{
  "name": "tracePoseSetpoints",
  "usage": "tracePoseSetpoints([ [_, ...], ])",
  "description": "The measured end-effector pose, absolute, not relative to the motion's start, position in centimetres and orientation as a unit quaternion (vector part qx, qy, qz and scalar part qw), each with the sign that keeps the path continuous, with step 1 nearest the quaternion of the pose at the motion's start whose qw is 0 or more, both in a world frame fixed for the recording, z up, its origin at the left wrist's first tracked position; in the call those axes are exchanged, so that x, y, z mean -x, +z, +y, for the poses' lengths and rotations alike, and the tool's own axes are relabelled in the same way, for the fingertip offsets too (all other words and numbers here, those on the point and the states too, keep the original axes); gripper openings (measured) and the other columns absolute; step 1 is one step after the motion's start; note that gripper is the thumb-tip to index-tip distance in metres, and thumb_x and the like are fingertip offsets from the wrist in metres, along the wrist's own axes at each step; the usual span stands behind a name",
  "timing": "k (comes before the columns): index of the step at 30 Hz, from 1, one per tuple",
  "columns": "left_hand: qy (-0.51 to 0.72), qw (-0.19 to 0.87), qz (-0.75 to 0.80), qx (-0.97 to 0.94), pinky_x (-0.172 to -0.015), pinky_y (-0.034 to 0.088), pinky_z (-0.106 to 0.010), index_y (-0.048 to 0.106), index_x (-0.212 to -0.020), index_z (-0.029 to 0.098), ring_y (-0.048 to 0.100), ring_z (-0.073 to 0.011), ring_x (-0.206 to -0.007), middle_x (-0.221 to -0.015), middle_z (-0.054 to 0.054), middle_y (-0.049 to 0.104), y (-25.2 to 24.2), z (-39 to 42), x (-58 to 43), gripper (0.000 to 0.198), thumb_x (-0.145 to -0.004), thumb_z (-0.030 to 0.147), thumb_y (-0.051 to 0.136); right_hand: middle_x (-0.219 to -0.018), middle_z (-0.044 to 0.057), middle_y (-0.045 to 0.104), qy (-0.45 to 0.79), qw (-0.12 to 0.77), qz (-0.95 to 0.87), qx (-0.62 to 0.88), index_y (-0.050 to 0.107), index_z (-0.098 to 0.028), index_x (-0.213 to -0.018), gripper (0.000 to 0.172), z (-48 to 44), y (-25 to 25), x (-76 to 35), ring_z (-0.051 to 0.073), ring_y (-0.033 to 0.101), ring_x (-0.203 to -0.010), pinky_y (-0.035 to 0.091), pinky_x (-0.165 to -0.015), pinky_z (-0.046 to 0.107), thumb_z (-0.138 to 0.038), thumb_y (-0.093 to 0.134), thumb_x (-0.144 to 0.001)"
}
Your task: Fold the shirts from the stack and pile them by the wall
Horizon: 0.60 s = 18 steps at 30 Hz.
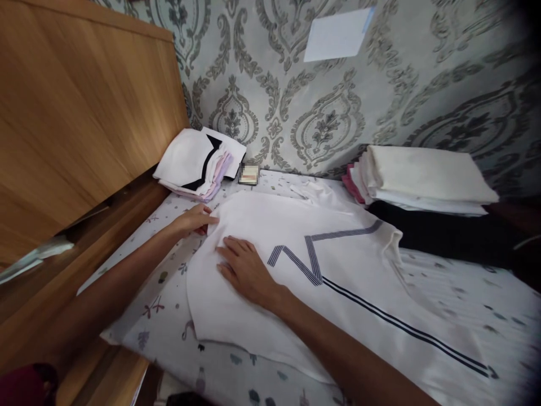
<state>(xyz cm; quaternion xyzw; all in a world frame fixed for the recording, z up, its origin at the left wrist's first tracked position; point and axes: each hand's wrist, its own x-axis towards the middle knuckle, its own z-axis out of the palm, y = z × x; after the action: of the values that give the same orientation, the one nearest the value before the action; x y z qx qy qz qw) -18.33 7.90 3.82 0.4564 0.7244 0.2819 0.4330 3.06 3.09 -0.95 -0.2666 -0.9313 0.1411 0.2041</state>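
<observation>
A white shirt (pixel 262 220) with dark striped lines lies spread out on the patterned sheet (pixel 169 316), its collar towards the right. My left hand (pixel 198 220) is at the shirt's far left edge, with thumb and finger closed on the fabric there. Just to the right, my right hand (pixel 243 265) lies flat on the shirt near its left end, palm down with the fingers spread.
Folded clothes (pixel 186 158) are stacked at the back left beside a wooden cabinet (pixel 93 101). A small blurred box (pixel 249 174) stands by the patterned wall. At the back right sits another folded stack (pixel 426 175), with black cloth (pixel 448 234) in front.
</observation>
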Motion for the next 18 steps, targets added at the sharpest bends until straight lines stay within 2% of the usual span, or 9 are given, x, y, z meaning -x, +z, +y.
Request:
tracePoseSetpoints([
  [3,0.32,0.479,0.689,-0.44,-0.053,0.048,-0.022,0.05,-0.115,0.018,0.058,-0.0122,-0.054,-0.06,0.007,0.057,4.2,6.9,18.3,0.048,-0.074,0.02,0.075,-0.142,0.015,0.057,0.153,0.192,-0.932,0.266,0.061,-0.014,-0.13,0.035,3.1,-0.8,-3.1,0.029,0.043,-0.138,0.033,-0.113,0.049,-0.028,0.052,-0.099],
  [6,0.372,0.48,0.668,-0.43,-0.054,0.049,-0.023,0.05,-0.115,0.019,0.055,-0.0109,-0.052,-0.062,0.009,0.054,4.6,6.1,17.2,0.049,-0.073,0.016,0.074,-0.143,0.015,0.057,0.166,0.192,-0.929,0.27,0.06,-0.013,-0.132,0.037,3.2,-0.7,-3.2,0.028,0.043,-0.138,0.032,-0.113,0.048,-0.031,0.05,-0.1],
  [9,0.413,0.509,0.593,-0.467,-0.058,0.051,-0.025,0.047,-0.123,0.021,0.066,-0.0145,-0.065,-0.081,0.0,0.067,5.3,5.4,15.4,0.05,-0.08,0.022,0.071,-0.134,0.016,0.062,0.168,0.185,-0.927,0.279,0.062,-0.012,-0.126,0.035,3.2,-0.6,-3.0,0.027,0.048,-0.131,0.035,-0.111,0.046,-0.032,0.052,-0.099],
  [12,0.406,0.569,0.486,-0.525,-0.065,0.055,-0.031,0.04,-0.133,0.024,0.073,-0.0216,-0.083,-0.105,-0.01,0.072,5.8,5.3,14.6,0.051,-0.089,0.033,0.063,-0.119,0.014,0.067,0.152,0.166,-0.933,0.281,0.066,-0.014,-0.112,0.022,3.1,-0.4,-2.8,0.026,0.052,-0.12,0.037,-0.107,0.045,-0.026,0.056,-0.096],
  [14,0.389,0.523,0.521,-0.551,-0.063,0.054,-0.03,0.047,-0.126,0.021,0.072,-0.0201,-0.078,-0.099,-0.009,0.072,5.5,5.8,15.1,0.039,-0.09,0.033,0.059,-0.115,0.013,0.067,0.145,0.16,-0.935,0.281,0.067,-0.015,-0.105,0.017,3.1,-0.3,-2.8,0.026,0.053,-0.117,0.037,-0.106,0.043,-0.021,0.056,-0.095],
  [16,0.324,0.394,0.633,-0.583,-0.061,0.051,-0.027,0.057,-0.106,0.018,0.068,-0.0179,-0.072,-0.087,-0.006,0.07,4.8,6.3,16.1,0.023,-0.088,0.031,0.058,-0.114,0.013,0.066,0.145,0.156,-0.935,0.283,0.067,-0.015,-0.103,0.014,3.1,-0.2,-2.8,0.025,0.054,-0.115,0.037,-0.107,0.042,-0.019,0.057,-0.093],
  [18,0.208,0.24,0.723,-0.614,-0.065,0.049,-0.029,0.06,-0.09,0.019,0.066,-0.0199,-0.077,-0.083,-0.005,0.069,3.8,6.4,17.0,0.017,-0.085,0.035,0.059,-0.114,0.012,0.066,0.149,0.154,-0.934,0.285,0.067,-0.015,-0.103,0.015,3.0,-0.1,-2.8,0.025,0.053,-0.116,0.036,-0.108,0.042,-0.018,0.058,-0.092],
])
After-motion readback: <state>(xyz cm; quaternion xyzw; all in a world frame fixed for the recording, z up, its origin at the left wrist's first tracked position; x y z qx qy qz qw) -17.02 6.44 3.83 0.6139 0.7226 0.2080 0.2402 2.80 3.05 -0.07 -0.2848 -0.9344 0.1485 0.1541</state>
